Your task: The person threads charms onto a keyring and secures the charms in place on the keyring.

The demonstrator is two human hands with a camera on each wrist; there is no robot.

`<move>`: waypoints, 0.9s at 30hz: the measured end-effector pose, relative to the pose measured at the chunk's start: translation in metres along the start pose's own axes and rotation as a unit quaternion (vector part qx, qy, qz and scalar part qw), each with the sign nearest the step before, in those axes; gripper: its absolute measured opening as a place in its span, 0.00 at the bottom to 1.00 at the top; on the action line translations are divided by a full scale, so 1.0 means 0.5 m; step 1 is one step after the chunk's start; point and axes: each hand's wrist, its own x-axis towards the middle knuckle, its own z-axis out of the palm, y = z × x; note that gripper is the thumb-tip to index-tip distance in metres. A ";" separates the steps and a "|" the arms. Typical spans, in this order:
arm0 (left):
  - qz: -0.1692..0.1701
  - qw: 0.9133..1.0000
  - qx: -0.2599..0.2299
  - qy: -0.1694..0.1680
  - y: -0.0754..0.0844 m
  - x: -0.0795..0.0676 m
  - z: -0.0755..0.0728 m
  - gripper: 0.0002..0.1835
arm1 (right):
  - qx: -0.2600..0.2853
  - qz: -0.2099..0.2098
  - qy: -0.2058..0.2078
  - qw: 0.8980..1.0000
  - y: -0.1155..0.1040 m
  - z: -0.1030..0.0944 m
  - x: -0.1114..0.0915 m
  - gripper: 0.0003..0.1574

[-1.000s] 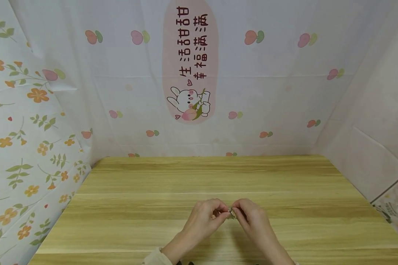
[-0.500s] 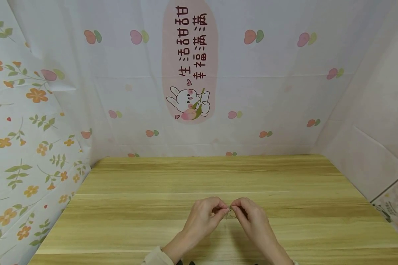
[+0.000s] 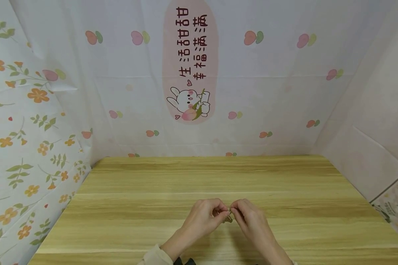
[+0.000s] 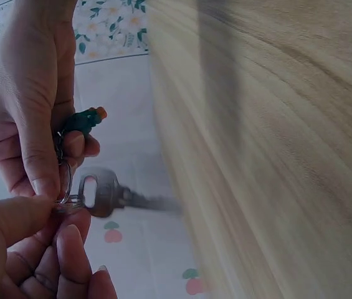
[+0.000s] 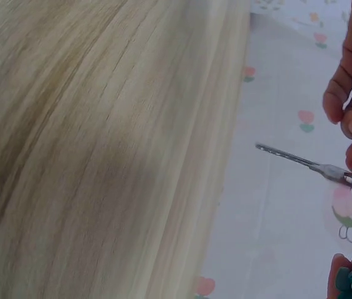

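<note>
Over the front part of the table, my left hand (image 3: 203,219) and right hand (image 3: 253,219) meet at the fingertips around a small key ring. In the left wrist view, the left thumb and forefinger pinch the metal ring (image 4: 69,182) beside the right fingertips. A silver key (image 4: 104,193) hangs from it, its blade blurred. The right hand holds the ring's other side, with a small teal charm (image 4: 79,123) with an orange tip on a short chain by its curled fingers. The right wrist view shows the key (image 5: 325,170) sticking out from the ring, blade pointing away from the fingers.
The wooden table (image 3: 152,180) spreads beneath both hands. A white printed cloth (image 3: 275,88) hangs behind it, and a flowered cloth (image 3: 30,154) hangs along the left side. Dark objects (image 3: 184,261) show at the bottom edge near the left sleeve (image 3: 156,256).
The ring and key turn between the fingertips. Half a second ago the ring showed by the right fingertips; now the key hangs below the left fingertips. Both hands stay nearly in place.
</note>
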 end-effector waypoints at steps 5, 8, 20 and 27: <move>0.001 1.000 -0.001 0.011 0.000 0.000 0.000 0.03 | 0.035 0.043 -0.010 0.998 -0.004 -0.001 -0.001 0.14; 0.005 1.000 -0.013 0.023 -0.002 -0.002 0.002 0.03 | 0.058 0.078 -0.015 0.995 -0.005 -0.003 -0.001 0.13; -0.013 1.000 -0.015 -0.003 0.001 -0.002 0.001 0.03 | 0.026 0.027 -0.009 0.999 -0.001 0.000 -0.002 0.16; -0.007 1.000 0.001 0.013 0.001 -0.003 0.004 0.02 | 0.056 0.073 -0.013 0.996 -0.005 -0.003 0.000 0.14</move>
